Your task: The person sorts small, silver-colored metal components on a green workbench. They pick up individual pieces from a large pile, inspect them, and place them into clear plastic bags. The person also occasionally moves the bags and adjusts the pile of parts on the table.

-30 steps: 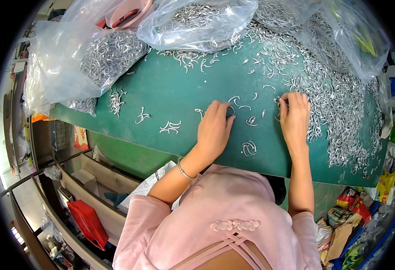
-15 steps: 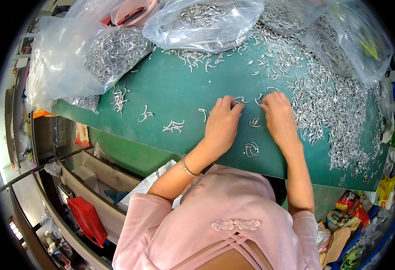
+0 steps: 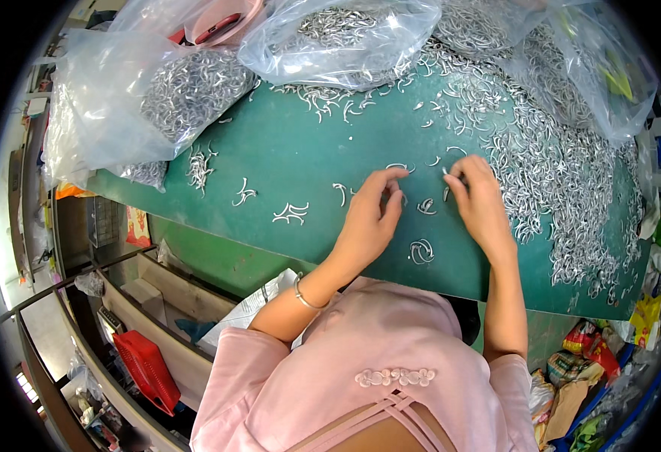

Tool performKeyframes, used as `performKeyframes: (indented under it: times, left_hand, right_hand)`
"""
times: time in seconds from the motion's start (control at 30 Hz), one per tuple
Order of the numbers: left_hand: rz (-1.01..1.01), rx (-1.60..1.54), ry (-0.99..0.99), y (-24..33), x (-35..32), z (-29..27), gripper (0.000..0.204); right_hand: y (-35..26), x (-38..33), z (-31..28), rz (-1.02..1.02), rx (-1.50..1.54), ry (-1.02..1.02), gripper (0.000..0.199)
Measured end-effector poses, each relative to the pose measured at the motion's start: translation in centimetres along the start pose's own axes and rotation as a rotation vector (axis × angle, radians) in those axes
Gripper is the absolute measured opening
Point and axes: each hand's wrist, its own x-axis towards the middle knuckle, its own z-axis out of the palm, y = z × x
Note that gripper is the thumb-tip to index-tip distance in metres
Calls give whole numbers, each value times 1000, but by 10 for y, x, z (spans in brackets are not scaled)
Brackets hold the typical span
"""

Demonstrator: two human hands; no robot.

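Note:
My left hand (image 3: 370,218) is over the green table (image 3: 285,143), its thumb and forefinger apart with a gap between them. Just beyond its forefinger lies a small curved silvery metal piece (image 3: 397,166). To the right, my right hand (image 3: 484,205) bends its fingers toward the thumb, and the pale tip of a curved metal piece (image 3: 445,172) shows at the pinch. Between the hands sits a small cluster of curved pieces (image 3: 426,206), with another little group (image 3: 421,251) nearer me. More small groups (image 3: 291,213) are laid out to the left.
A broad heap of the same pieces (image 3: 549,181) spreads over the table's right side. Clear plastic bags filled with them (image 3: 195,90) line the far edge, beside a pink bowl (image 3: 229,19). A red basket (image 3: 146,369) stands below at left.
My left hand has opened its thumb and forefinger. My right hand has shifted slightly right and toward me. The loose pieces between the fingertips lie a little differently.

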Motion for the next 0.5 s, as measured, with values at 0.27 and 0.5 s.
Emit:
performKeyframes:
  times: [0.27,0.5]
  left_hand:
    - [-452,-1254,-444,-23,1,7,34]
    - [-440,-1054,-301,-2,3,9,43]
  right_hand:
    - [-30,-23,-8,-73,312,-51,6]
    - [19,5,3,-16,-447,243,11]
